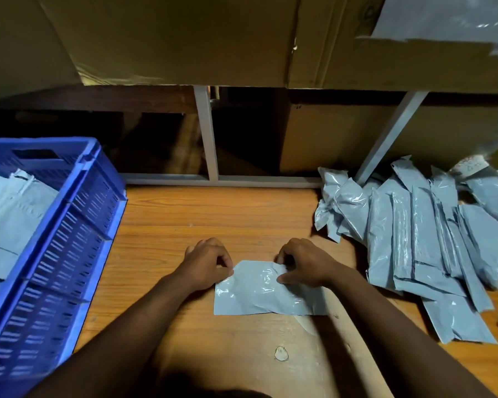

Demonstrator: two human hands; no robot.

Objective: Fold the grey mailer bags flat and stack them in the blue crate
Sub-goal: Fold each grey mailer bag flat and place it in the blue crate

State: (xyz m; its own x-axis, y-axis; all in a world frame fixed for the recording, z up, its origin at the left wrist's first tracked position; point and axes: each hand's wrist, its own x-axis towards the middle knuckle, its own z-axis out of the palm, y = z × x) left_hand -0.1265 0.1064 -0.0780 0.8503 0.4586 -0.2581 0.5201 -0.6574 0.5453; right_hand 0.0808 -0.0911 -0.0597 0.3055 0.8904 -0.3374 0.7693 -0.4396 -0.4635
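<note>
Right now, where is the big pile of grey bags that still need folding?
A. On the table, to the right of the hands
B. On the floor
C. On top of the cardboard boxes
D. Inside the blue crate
A: the pile of grey bags lies on the wooden table, to the right of the right hand and the left hand, which pinch one bag.
</note>
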